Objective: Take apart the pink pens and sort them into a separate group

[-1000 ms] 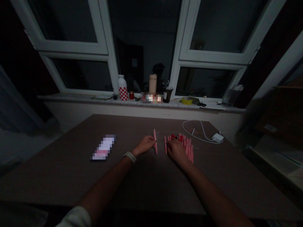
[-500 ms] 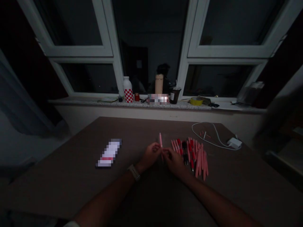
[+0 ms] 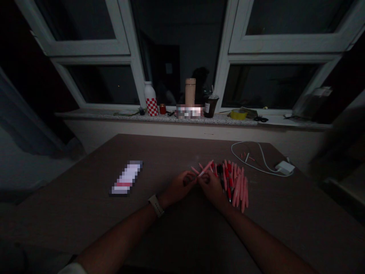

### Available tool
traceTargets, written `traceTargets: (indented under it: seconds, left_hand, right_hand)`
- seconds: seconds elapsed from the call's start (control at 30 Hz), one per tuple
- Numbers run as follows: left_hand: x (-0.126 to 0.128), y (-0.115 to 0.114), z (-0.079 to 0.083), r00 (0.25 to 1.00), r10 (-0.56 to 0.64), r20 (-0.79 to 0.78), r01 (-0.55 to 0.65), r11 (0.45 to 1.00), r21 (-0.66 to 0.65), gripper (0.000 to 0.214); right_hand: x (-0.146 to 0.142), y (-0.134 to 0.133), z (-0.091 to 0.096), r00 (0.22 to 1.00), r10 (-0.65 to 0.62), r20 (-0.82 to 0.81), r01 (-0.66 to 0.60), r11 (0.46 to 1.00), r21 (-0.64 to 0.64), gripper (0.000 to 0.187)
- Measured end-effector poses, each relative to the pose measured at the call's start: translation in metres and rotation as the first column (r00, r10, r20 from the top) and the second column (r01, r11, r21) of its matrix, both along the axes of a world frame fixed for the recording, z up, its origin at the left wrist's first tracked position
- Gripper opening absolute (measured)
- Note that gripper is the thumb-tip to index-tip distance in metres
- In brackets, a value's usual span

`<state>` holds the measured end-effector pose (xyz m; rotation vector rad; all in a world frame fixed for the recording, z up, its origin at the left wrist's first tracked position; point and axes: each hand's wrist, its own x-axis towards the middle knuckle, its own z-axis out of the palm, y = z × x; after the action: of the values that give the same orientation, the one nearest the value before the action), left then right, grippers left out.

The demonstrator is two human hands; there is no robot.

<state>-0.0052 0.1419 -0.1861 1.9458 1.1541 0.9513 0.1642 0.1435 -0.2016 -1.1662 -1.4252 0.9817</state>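
My two hands meet at the middle of a brown table (image 3: 85, 213). My left hand (image 3: 179, 186), a watch on its wrist, is closed and pinches a pink pen (image 3: 205, 168) that slants up to the right. My right hand (image 3: 212, 186) is closed on the same pen from the other side. Just right of my right hand lies a pile of several pink and red pens (image 3: 235, 182), side by side on the table.
A blurred flat card (image 3: 127, 177) lies to the left. A white charger and cable (image 3: 281, 166) sit at the far right with small pink bits (image 3: 246, 156). The windowsill holds a checked bottle (image 3: 151, 99), a tan flask (image 3: 190, 91), a cup (image 3: 210, 105) and a tape roll (image 3: 238, 113).
My right hand left the pen pile and joined my left hand on the pink pen. The pen went from upright to slanted toward the right.
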Motion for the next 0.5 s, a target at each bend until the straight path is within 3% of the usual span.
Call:
traceTargets:
  seconds: [0.2,0.5]
  left_hand:
    - [-0.0009,-0.0007,0.0035,0.998,0.040,-0.039,-0.034,0.987,0.156,0.030]
    - [0.0009,0.0017,0.0041,0.995,0.018,0.100,-0.019,1.000,0.003,0.028]
  right_hand:
    - [-0.0023,-0.0014,0.0021,0.979,0.037,-0.201,-0.043,0.999,-0.024,0.021]
    - [-0.0019,-0.0012,0.0037,0.948,-0.005,-0.319,-0.031,0.994,-0.109,0.039]
